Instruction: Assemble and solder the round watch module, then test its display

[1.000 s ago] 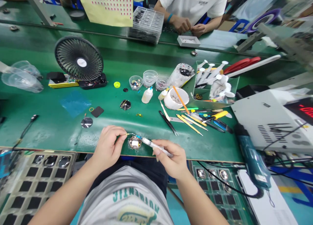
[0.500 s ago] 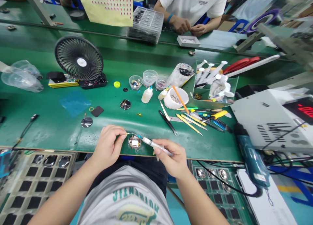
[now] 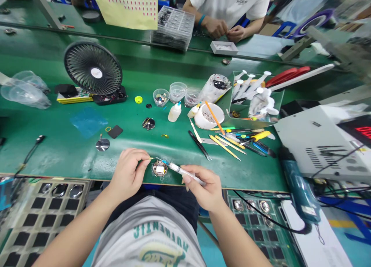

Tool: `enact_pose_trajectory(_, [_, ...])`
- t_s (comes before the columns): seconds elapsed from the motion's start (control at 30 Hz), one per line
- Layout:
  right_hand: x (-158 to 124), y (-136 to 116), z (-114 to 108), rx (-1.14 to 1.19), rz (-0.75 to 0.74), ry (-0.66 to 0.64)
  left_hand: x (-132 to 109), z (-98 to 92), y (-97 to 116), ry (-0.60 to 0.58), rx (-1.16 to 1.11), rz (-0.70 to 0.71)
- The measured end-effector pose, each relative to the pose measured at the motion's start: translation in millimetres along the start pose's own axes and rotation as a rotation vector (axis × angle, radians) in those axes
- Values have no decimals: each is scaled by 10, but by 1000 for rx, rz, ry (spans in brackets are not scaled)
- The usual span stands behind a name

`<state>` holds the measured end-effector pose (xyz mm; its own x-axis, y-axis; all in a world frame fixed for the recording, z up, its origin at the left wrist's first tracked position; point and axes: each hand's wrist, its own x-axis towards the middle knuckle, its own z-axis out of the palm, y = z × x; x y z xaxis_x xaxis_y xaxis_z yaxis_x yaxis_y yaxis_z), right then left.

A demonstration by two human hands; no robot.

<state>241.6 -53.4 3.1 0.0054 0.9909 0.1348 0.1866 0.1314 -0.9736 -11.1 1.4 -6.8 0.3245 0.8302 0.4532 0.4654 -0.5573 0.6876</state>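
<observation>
A small round watch-like module (image 3: 159, 168) with exposed inner parts lies on the green bench near its front edge. My left hand (image 3: 129, 172) is closed in a pinch on a thin yellow-tipped stick whose end reaches over the module. My right hand (image 3: 203, 186) grips a clear syringe (image 3: 181, 170) with a blue tip, and that tip points at the module's upper right edge.
A black desk fan (image 3: 93, 69) stands back left. Small cups (image 3: 177, 92), a glue bottle (image 3: 174, 113), a white bowl (image 3: 207, 117), tweezers (image 3: 199, 145) and loose hand tools (image 3: 232, 140) lie behind my hands. A grey machine (image 3: 321, 143) sits right. Another person (image 3: 228, 11) works across the bench. Trays (image 3: 43, 209) sit below the edge.
</observation>
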Motion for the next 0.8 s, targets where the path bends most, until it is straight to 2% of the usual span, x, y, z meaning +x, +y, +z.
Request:
enact_pose_trajectory(0.37, [5, -22, -21, -4, -33, -18, -9, -1, -13, -7, 7, 1])
enact_pose_trajectory(0.63, [20, -84, -73, -86, 0, -73, 16, -26, -25, -52, -70, 71])
enact_pose_trajectory(0.8, [-18, -59, -105, 24, 76, -11, 3, -17, -44, -8, -90, 39])
